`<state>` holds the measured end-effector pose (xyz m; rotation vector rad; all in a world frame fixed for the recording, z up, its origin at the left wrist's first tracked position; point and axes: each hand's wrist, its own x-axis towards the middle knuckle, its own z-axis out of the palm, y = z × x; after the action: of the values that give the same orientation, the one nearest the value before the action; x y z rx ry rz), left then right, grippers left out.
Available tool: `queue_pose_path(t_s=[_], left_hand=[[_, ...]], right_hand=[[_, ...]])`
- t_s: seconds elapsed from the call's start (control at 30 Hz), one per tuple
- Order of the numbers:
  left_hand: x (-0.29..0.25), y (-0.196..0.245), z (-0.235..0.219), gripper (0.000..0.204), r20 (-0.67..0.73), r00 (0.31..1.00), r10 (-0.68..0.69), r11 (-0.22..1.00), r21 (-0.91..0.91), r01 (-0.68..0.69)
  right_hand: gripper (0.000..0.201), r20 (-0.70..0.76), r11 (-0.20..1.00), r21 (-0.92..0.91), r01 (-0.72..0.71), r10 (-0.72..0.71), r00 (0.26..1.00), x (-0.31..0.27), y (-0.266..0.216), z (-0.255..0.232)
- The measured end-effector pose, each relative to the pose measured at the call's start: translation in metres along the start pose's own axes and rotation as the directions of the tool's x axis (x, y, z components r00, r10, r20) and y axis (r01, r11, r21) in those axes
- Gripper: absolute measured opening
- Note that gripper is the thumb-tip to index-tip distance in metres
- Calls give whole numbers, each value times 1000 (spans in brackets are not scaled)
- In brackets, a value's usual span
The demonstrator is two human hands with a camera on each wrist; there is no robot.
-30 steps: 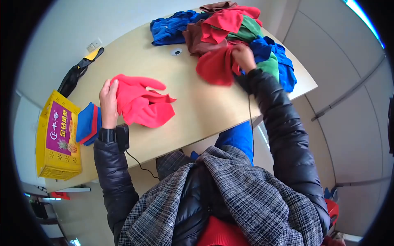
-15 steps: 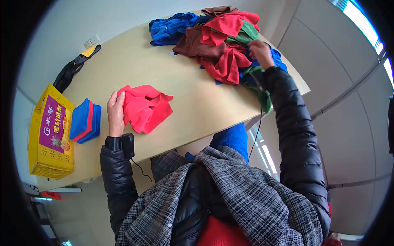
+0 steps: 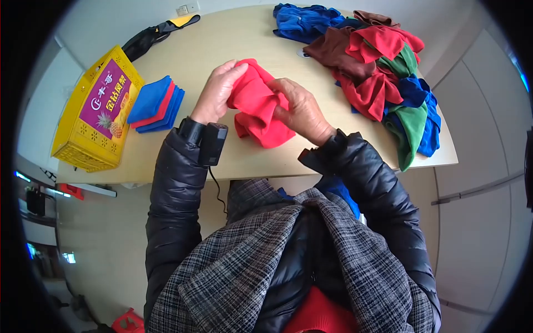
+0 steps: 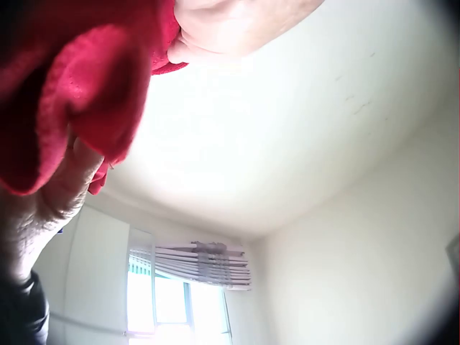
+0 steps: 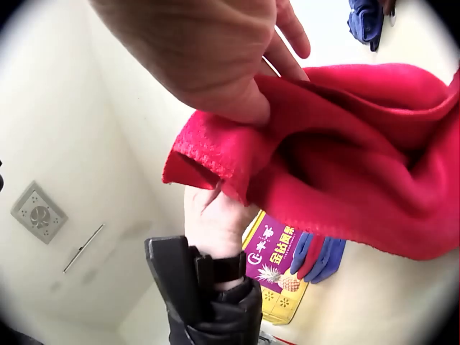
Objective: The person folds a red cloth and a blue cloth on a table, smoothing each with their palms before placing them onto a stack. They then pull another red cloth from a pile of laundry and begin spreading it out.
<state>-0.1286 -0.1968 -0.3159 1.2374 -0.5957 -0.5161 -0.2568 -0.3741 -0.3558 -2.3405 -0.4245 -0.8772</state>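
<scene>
A red cloth (image 3: 258,105) hangs crumpled between both hands over the table. My left hand (image 3: 220,91) grips its upper left part, thumb on top. From the right, my right hand (image 3: 302,111) pinches the cloth between thumb and fingers. In the right wrist view, the thumb of the right hand (image 5: 208,57) presses on the red cloth (image 5: 345,165) near a stitched edge, and the left hand (image 5: 215,219) shows beneath it. The left wrist view has the cloth (image 4: 93,86) at upper left, partly covering the hands.
A pile of red, brown, green and blue cloths (image 3: 383,66) lies at the right of the table (image 3: 222,161). A stack of folded blue and red cloths (image 3: 152,102) sits beside a yellow box (image 3: 91,147). A black and yellow item (image 3: 158,36) lies at the back left.
My right hand has left the cloth pile and come to the red cloth, pinching it. My left hand has lifted that cloth off the table. The head view has turned left.
</scene>
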Motion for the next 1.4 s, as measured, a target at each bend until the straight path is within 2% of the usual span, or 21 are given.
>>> queue_pose_path(t_s=[0.07,0.1,0.17,0.2,0.27,0.3,0.4,0.43,0.53,0.57,0.67,0.73,0.8,0.83,0.93,1.0,1.07,1.13,1.2,1.37,1.4], left_hand=[[-1,-5,-3,29,-15,1000,-22,1000,6,22],[-1,-7,-5,32,-24,999,-43,999,9,43],[1,-18,-14,35,-35,997,-65,998,7,66],[4,-28,-23,38,-80,997,21,983,183,-6],[6,-42,-40,43,-122,971,206,849,516,-116],[-1,-35,-36,43,-123,971,206,851,512,-116],[-31,-13,-23,45,-93,863,497,720,598,-351],[-36,-11,-17,45,-94,862,497,721,597,-351],[-51,-12,-3,33,54,897,440,696,610,-378],[-51,-14,-7,33,44,896,441,698,611,-373],[-38,-19,-18,21,5,935,355,848,419,-324],[-38,-10,-11,19,8,933,361,819,475,-321],[-39,3,4,15,26,931,364,748,587,-309],[-37,3,8,15,28,931,363,750,584,-310],[-26,4,19,15,102,861,499,591,687,-424],[-22,3,19,16,119,859,498,608,658,-444],[-24,2,17,17,148,857,494,635,612,-472],[-32,-4,8,17,152,881,449,623,654,-430],[-39,-11,-4,15,158,914,373,585,725,-364],[-52,-43,-31,13,43,925,379,544,798,-260],[-50,-50,-37,13,23,925,379,529,815,-237]], right_hand=[[46,19,997,54,-49,48,999,6,1,3],[42,105,974,159,-161,145,984,7,1,1],[33,300,858,326,-398,305,904,8,0,-4],[33,304,858,322,-399,305,902,9,2,-4],[30,326,754,443,-484,368,871,10,6,1],[29,337,693,499,-520,397,853,12,5,3],[28,327,697,472,-540,431,841,15,6,2],[27,322,697,462,-549,445,836,16,5,2],[28,372,691,417,-590,463,805,17,-4,2],[29,395,688,396,-608,470,789,19,-9,1],[28,450,743,364,-562,387,804,25,-25,-19],[27,478,767,343,-542,354,804,30,-33,-25],[26,206,886,331,-325,269,941,38,-43,-19],[26,62,930,298,-213,204,977,41,-45,-17],[22,84,928,271,-256,243,967,42,-35,-4],[20,102,925,256,-279,261,960,44,-28,-4],[16,130,844,418,-335,310,942,45,-19,-8],[15,145,788,499,-361,335,931,46,-10,-14],[15,65,781,550,-295,312,948,50,2,-27],[20,-120,818,546,-181,291,949,61,-4,-69],[20,-118,817,547,-182,290,950,63,-5,-78]])
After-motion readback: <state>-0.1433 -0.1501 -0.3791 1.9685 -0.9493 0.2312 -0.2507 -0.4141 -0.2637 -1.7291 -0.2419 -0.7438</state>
